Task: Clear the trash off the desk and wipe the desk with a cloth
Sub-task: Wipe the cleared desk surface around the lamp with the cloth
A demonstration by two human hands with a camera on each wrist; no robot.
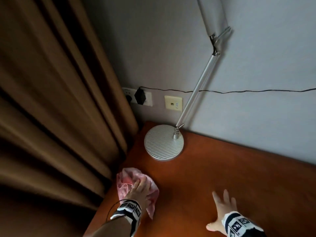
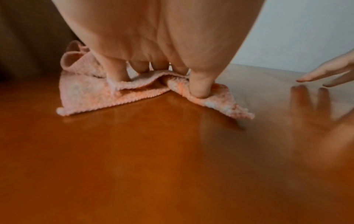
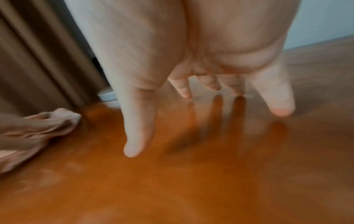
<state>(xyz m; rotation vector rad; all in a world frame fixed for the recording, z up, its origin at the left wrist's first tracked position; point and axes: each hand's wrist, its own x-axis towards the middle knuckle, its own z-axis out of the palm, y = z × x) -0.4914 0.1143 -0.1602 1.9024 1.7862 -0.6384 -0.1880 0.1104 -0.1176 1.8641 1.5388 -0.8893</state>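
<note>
Wiping: left hand [image 1: 140, 186] grips a crumpled pink knit cloth [image 1: 124, 181] on the glossy orange desk [image 1: 230, 171], at 7 o'clock.
Right hand [image 1: 222, 211]: splayed wide, empty, at 5 o'clock.
Lamp base [image 1: 163, 142]: ribbed round silver disc, 1 o'clock from cloth.

Low in the frame, left of centre, the left hand [image 1: 139, 187] rested on a bunched pink cloth [image 1: 123, 183] near the desk [image 1: 230, 171] edge. At lower right the right hand [image 1: 222, 211] spread its fingers. A silver lamp [image 1: 163, 142] stood mid-frame by the wall, with a brown curtain [image 1: 51, 100] filling the left.
</note>
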